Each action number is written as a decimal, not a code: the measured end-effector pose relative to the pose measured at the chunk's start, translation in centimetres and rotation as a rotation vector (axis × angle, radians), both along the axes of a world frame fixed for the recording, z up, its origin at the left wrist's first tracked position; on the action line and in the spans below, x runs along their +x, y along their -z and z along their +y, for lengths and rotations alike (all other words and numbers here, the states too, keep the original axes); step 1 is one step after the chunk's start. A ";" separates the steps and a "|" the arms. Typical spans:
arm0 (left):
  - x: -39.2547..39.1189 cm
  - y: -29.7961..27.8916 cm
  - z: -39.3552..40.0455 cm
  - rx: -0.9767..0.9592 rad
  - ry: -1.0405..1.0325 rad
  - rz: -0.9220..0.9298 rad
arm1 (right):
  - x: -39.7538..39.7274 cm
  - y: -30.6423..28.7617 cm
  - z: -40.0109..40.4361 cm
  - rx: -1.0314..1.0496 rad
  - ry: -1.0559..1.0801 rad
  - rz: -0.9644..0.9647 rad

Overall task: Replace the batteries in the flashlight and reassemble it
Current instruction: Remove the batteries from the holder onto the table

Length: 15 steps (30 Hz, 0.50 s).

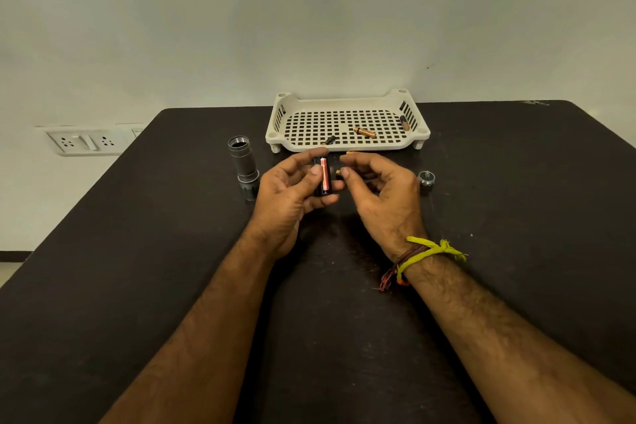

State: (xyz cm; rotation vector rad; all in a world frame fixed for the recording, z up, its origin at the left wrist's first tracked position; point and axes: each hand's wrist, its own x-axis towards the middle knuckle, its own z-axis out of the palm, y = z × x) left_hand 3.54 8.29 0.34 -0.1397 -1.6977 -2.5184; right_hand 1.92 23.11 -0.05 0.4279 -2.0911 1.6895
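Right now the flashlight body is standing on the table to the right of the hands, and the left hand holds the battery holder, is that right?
Not quite. The head view shows the flashlight body standing on the table to the left of the hands, not the right. The small end cap is what sits on the right. The left hand does hold the battery holder.

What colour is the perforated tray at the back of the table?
The tray is off-white or cream, with a grid of square holes; it shows clearly in the head view.
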 end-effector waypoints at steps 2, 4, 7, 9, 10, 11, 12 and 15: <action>0.0 -0.1 0.0 -0.002 0.006 0.000 | 0.0 -0.1 0.1 -0.003 -0.019 -0.008; 0.1 -0.1 0.0 0.004 0.002 -0.006 | 0.0 -0.1 0.2 0.005 -0.029 -0.011; 0.1 -0.2 -0.1 0.015 -0.003 -0.017 | 0.0 -0.1 0.1 0.020 -0.051 -0.011; 0.1 -0.2 -0.1 0.022 -0.006 -0.027 | 0.1 -0.1 0.1 0.042 -0.061 0.018; 0.1 -0.2 -0.1 0.025 -0.008 -0.030 | 0.1 -0.2 0.1 0.056 -0.064 0.038; 0.0 -0.2 -0.1 0.028 -0.008 -0.031 | 0.2 -0.2 0.1 0.070 -0.064 0.056; 0.0 -0.1 -0.2 0.031 -0.008 -0.030 | 0.2 -0.2 0.1 0.083 -0.062 0.074; 0.0 -0.1 -0.2 0.033 -0.004 -0.024 | 0.2 -0.2 0.1 0.102 -0.067 0.111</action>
